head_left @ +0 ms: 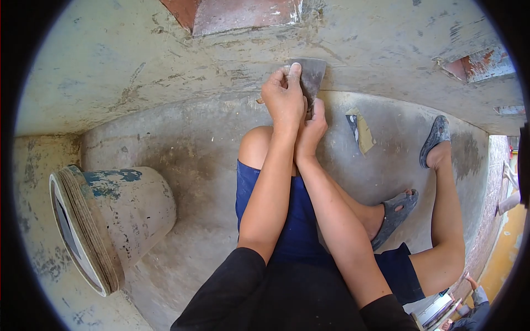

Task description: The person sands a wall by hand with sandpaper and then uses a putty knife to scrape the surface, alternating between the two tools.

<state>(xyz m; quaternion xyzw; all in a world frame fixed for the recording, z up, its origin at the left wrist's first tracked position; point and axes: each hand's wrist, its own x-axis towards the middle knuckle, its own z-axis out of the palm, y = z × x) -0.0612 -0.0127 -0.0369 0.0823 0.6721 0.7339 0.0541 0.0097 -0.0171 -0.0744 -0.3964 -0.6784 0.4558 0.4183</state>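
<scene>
A putty knife with a wide grey metal blade is held near the base of the wall, at the top middle. My right hand is closed round its lower end, where the handle is mostly hidden. My left hand is just left of the blade, its thumb raised against the blade's left edge and its other fingers curled. A small brown tip of something shows beside the left hand's curled fingers; what it is I cannot make out.
A paint-stained bucket lies tipped at the left. A torn beige scrap is on the concrete floor. Reddish recessed patches mark the wall. My sandalled feet are at the right. Another person shows at the lower right edge.
</scene>
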